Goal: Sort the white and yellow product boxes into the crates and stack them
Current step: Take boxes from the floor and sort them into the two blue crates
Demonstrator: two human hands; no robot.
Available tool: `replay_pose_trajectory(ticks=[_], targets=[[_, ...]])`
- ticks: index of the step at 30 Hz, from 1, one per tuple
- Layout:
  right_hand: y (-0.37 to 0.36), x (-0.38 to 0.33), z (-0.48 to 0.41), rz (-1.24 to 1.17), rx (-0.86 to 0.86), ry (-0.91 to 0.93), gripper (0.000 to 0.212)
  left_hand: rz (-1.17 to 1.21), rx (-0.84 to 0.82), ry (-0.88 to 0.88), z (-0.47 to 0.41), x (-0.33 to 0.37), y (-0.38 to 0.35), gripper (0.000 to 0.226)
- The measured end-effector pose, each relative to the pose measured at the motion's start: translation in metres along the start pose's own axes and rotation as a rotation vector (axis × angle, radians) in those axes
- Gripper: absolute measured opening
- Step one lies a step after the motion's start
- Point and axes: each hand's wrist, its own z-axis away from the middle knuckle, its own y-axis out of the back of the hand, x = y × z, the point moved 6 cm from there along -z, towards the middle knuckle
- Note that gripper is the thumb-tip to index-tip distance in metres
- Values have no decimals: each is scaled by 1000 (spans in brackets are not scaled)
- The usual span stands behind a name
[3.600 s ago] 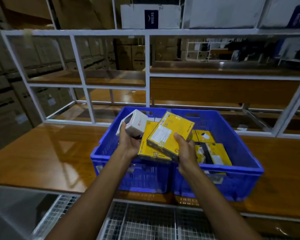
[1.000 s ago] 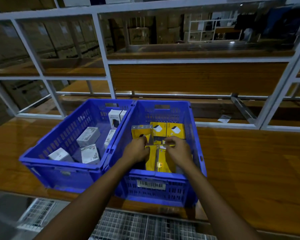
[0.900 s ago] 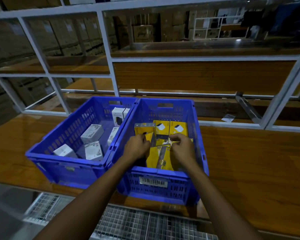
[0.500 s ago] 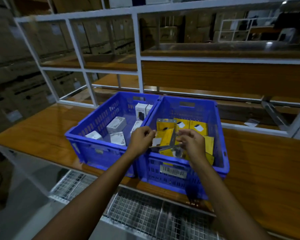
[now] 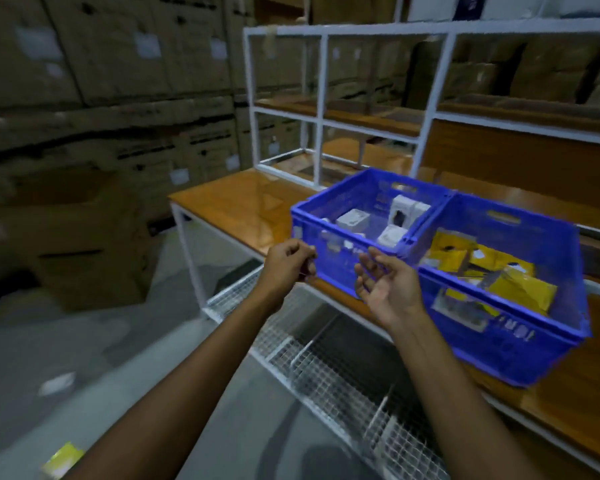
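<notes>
Two blue crates stand side by side on the wooden table [image 5: 243,202]. The left crate [image 5: 371,192] holds several white boxes [image 5: 400,213]. Several yellow boxes [image 5: 520,289] lie loosely in the right crate [image 5: 541,216]. My left hand [image 5: 290,263] hovers in front of the left crate's near corner, fingers curled, with nothing visible in it. My right hand [image 5: 385,285] is palm up with relaxed fingers before the seam between the crates, empty. Neither hand touches a crate.
A white metal rack [image 5: 321,109] rises behind the crates. A wire mesh shelf [image 5: 343,375] runs below the table edge. Stacked cartons [image 5: 101,46] fill the left wall, with an open carton [image 5: 80,237] on the floor. A small yellow item [image 5: 63,459] lies on the floor.
Both hands came out of the right crate and let go of the yellow boxes. They moved left toward the left crate, and my view swung left to take in the floor.
</notes>
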Motion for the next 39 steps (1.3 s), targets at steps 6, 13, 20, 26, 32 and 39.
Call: replay_pose_trajectory(ticks=[6,13,20,26,32,39], targets=[[-98,121,36,77,-185,-206,16,-68,279,28,98,4,159,23],[-200,260,99,147,-372,-420,13,-77,637,59,230,14,323,22],[-262,367,150,255,-498,-580,14,-50,918,102,341,7,434,20],[-300,436,161,348,-523,-658,14,-12,1066,141,388,-15,499,13],[-339,510,129,394,-519,-717,13,-8,1156,185,390,-45,570,12],[-394,616,69,459,-462,-819,11,-33,1242,354,368,-93,672,20]])
